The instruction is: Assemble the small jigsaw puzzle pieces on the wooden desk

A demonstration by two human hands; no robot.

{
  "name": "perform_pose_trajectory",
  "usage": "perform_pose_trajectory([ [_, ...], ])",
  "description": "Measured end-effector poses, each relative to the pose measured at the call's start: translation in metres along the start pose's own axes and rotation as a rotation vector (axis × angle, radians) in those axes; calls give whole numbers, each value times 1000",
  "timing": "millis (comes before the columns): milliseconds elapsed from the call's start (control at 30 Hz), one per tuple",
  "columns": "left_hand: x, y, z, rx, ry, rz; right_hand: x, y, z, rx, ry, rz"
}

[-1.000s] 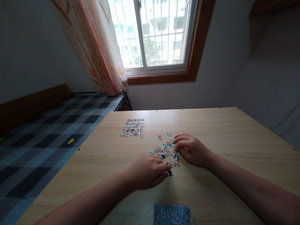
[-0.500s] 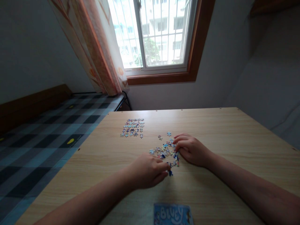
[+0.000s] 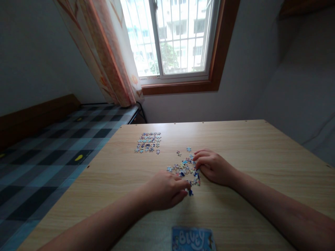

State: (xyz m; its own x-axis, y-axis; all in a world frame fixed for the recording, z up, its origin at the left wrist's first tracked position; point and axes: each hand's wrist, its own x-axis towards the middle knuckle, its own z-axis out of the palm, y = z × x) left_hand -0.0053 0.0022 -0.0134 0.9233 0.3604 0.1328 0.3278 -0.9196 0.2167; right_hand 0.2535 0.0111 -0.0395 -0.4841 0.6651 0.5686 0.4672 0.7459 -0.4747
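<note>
Several small jigsaw puzzle pieces [image 3: 183, 169] lie in a loose heap on the wooden table, between my two hands. My left hand [image 3: 167, 191] is at the near side of the heap, thumb and index finger closed at a dark blue puzzle piece [image 3: 191, 192]. At the heap's right edge rests my right hand [image 3: 213, 167], its fingers apart and bent over the pieces, with its fingertips touching or very near them. I see nothing held in it; its thumb side is partly hidden.
Further back on the left, several puzzle pieces [image 3: 148, 143] lie in rows. Two loose pieces [image 3: 178, 153] sit behind the heap. A blue box marked "Bluey" [image 3: 193, 238] lies at the near edge of view. A bed [image 3: 65, 139] stands left of the table [image 3: 248, 146].
The dark blue piece at my left fingertips has turned and shifted very slightly. My right hand stays in the same place.
</note>
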Motion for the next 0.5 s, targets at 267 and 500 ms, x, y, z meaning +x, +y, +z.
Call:
perform_pose_trajectory([
  [267, 1, 1, 0, -6, -6, -22, 0, 0, 0, 4, -5, 1],
  [500, 1, 1, -1, -22, -6, -19, 1, 0, 0, -3, 0, -11],
])
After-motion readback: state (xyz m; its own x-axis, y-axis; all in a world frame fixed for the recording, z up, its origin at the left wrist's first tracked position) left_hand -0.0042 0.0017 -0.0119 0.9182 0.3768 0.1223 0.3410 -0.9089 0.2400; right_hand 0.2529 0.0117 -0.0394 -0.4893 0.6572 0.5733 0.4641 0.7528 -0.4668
